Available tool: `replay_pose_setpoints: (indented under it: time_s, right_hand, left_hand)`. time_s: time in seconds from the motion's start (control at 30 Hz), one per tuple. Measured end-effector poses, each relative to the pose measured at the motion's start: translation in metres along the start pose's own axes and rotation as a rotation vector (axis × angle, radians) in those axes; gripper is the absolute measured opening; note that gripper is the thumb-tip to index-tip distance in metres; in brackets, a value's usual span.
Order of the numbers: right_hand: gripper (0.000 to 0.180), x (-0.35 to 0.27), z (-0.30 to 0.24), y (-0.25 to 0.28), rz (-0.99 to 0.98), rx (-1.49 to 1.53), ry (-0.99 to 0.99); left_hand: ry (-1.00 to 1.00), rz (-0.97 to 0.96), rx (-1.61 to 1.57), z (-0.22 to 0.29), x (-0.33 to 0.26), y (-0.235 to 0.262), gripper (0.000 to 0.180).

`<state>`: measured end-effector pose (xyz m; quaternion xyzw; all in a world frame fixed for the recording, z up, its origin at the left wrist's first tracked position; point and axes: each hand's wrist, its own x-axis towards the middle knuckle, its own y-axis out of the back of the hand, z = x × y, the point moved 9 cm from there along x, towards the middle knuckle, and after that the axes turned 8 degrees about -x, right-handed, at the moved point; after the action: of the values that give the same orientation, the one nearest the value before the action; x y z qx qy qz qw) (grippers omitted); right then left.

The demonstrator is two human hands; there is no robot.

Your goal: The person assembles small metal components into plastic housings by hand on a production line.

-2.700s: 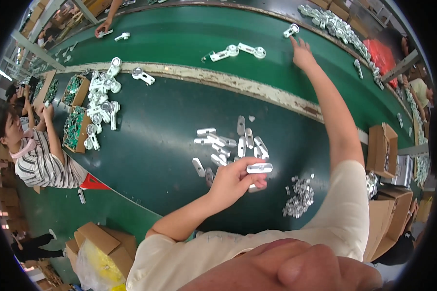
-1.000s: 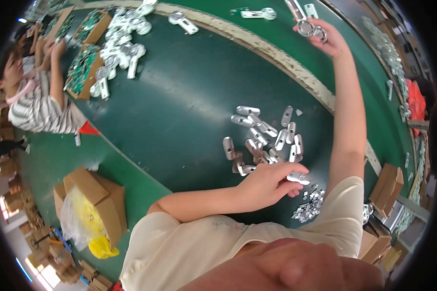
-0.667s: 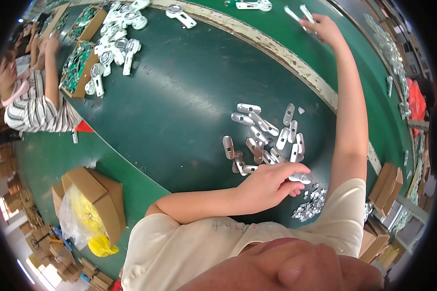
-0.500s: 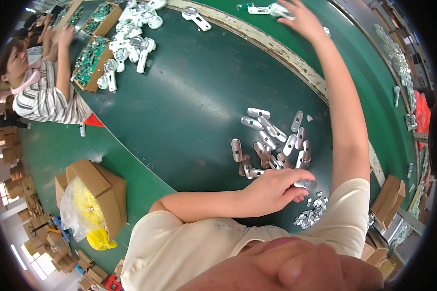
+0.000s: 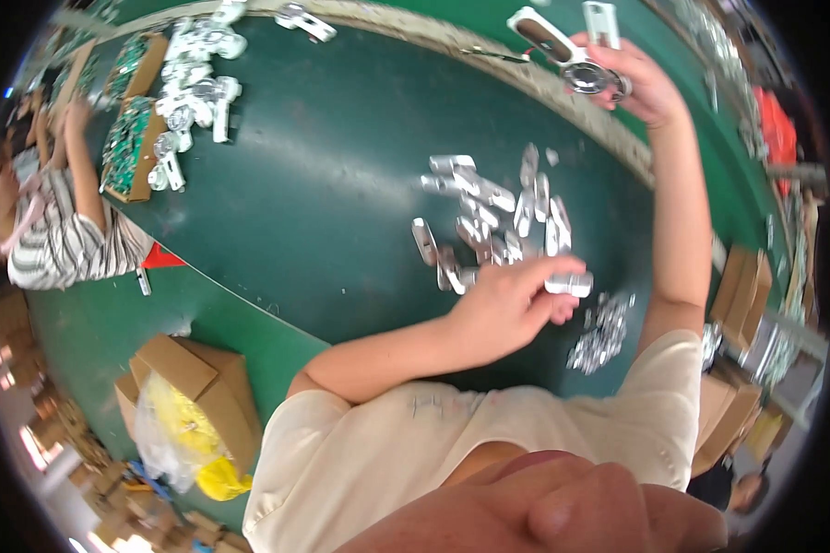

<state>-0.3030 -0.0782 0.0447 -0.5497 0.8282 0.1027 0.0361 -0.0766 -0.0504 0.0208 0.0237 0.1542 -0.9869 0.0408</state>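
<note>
My right hand (image 5: 638,85) is stretched far out over the beige strip at the table's far edge and grips a silver metal bracket (image 5: 563,53) with a round end. My left hand (image 5: 512,304) rests on the dark green table (image 5: 323,212), its fingers closed on a small silver block (image 5: 570,285). Just beyond that hand lies a loose cluster of several flat silver parts (image 5: 489,217). A heap of tiny shiny pieces (image 5: 601,332) sits to the right of my left hand, beside my right arm.
A person in a striped shirt (image 5: 60,244) works at the left by trays of green circuit boards (image 5: 124,138) and more silver parts (image 5: 194,88). An open cardboard box with a yellow bag (image 5: 194,410) stands lower left. Cardboard boxes (image 5: 738,286) stand at right.
My right hand reached to the far belt, took a silver bracket and now holds it raised. My left hand has stayed on the small silver block near the parts cluster.
</note>
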Motion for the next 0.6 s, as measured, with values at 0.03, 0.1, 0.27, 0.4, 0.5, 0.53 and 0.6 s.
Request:
replay_pose_setpoints:
  time_s: [0.03, 0.1, 0.27, 0.4, 0.5, 0.53, 0.6]
  right_hand:
    - [0.040, -0.024, 0.002, 0.006, 0.007, -0.138, 0.005]
    - [0.039, -0.087, 0.002, 0.031, 0.139, -0.395, -0.091]
    - [0.034, -0.152, 0.007, 0.049, 0.640, -0.798, 0.024]
    - [0.047, -0.139, 0.050, 0.054, 0.431, 0.470, -0.004]
    - [0.052, -0.110, 0.040, 0.018, 0.143, 0.758, 0.132]
    - [0.052, -0.107, 0.027, 0.009, 0.130, 0.713, 0.163]
    - [0.046, -0.104, 0.013, 0.003, 0.088, 0.649, 0.242]
  left_hand:
    - [-0.021, 0.012, 0.003, 0.000, -0.002, 0.004, 0.026]
    - [-0.048, -0.014, -0.025, 0.007, 0.003, -0.004, 0.024]
    - [-0.038, -0.038, 0.003, -0.006, 0.006, -0.015, 0.024]
    - [0.018, -0.068, -0.086, -0.013, 0.007, -0.022, 0.026]
    - [0.080, -0.007, -0.061, -0.015, 0.005, -0.017, 0.026]
    - [0.087, 0.001, -0.049, -0.017, 0.005, -0.017, 0.027]
    - [0.116, 0.011, -0.053, -0.022, 0.005, -0.014, 0.027]
